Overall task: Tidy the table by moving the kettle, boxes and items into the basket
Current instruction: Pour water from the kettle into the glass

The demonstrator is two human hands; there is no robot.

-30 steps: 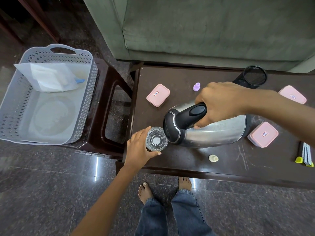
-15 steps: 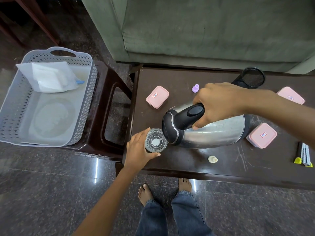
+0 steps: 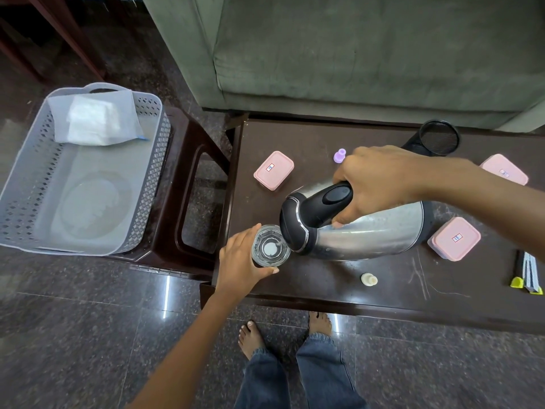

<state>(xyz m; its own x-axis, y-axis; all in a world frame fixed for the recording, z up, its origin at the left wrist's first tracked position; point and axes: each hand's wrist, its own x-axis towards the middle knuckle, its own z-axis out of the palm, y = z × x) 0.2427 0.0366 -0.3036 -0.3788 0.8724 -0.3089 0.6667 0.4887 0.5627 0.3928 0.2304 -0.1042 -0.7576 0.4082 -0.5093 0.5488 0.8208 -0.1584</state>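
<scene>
I have the right hand [image 3: 380,180] clenched around the black handle of the steel kettle [image 3: 362,231], tipped over so its spout meets the rim of the glass [image 3: 270,246] that my left hand [image 3: 240,262] grips at the table [image 3: 339,293] edge. Pink boxes [image 3: 273,170] lie beyond and right of the kettle, and the grey basket [image 3: 38,172] sits well off to the left, holding a white packet [image 3: 95,121].

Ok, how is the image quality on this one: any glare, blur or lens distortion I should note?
Head view: sharp overall, no motion blur on the hands or the kettle. Wide-angle bending curves the table edge and the sofa. Small bright glare streaks on the polished floor. Soft reflections on the kettle's steel body; lighting is even, with weak shadows.
</scene>
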